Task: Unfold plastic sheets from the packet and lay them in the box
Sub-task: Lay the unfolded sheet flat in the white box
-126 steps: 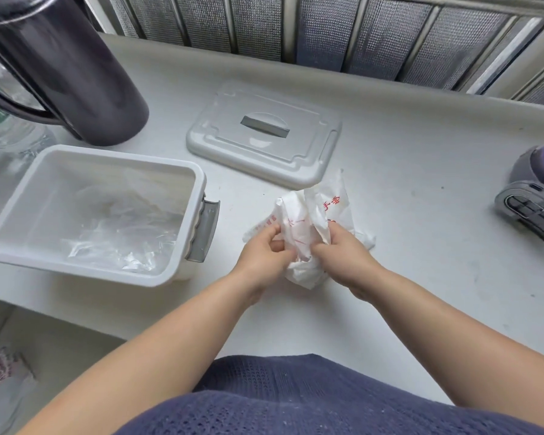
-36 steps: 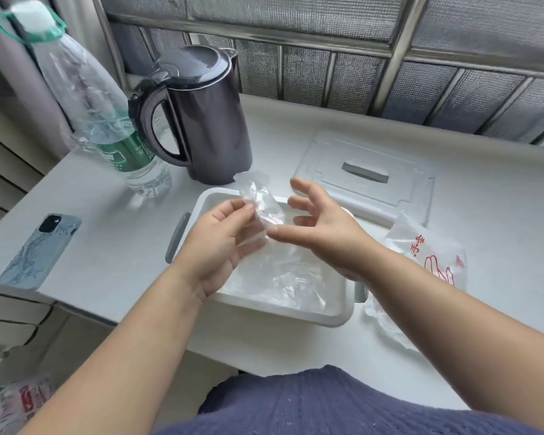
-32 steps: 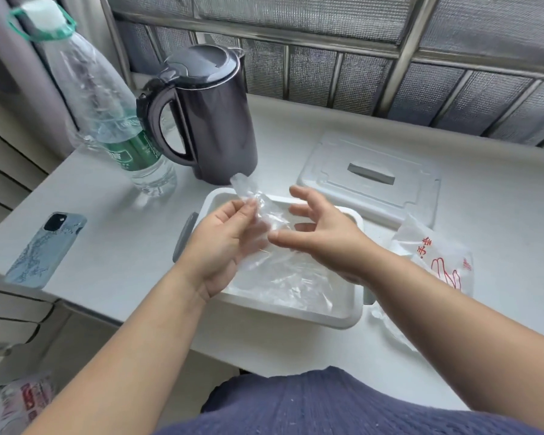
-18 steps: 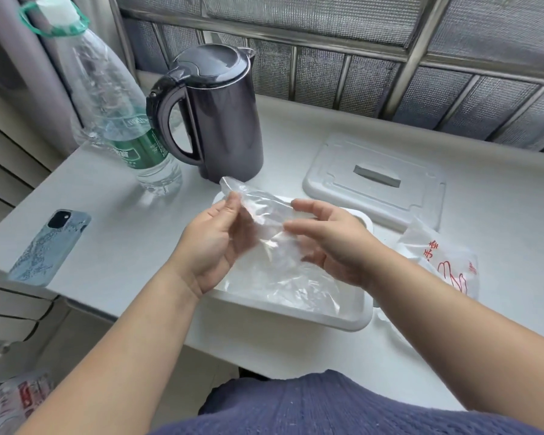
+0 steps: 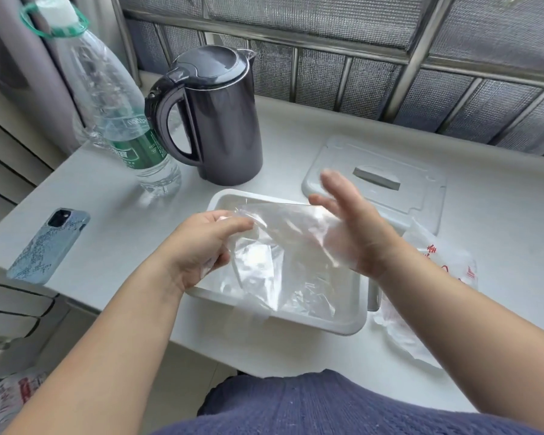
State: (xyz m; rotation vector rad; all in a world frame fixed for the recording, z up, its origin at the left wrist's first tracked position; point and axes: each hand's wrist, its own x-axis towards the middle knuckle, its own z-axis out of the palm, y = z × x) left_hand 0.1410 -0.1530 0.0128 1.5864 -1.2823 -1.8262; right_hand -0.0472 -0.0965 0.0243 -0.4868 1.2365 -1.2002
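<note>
Plastic sheet (image 5: 283, 243), previously bunched, is now unfolded above the box (image 5: 343, 324) and ready to lay: left hand (image 5: 198, 246) pinches it, right hand (image 5: 355, 233) flat.

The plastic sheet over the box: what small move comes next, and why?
Probably lower it into the box. The sheet is spread open between the left hand, pinching one edge, and the flat right hand, right above the box.

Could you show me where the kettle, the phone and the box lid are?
kettle (image 5: 226, 130), head view, on its dark body.
phone (image 5: 49, 243), head view, middle of its case.
box lid (image 5: 421, 189), head view, flat top beside the handle.
</note>
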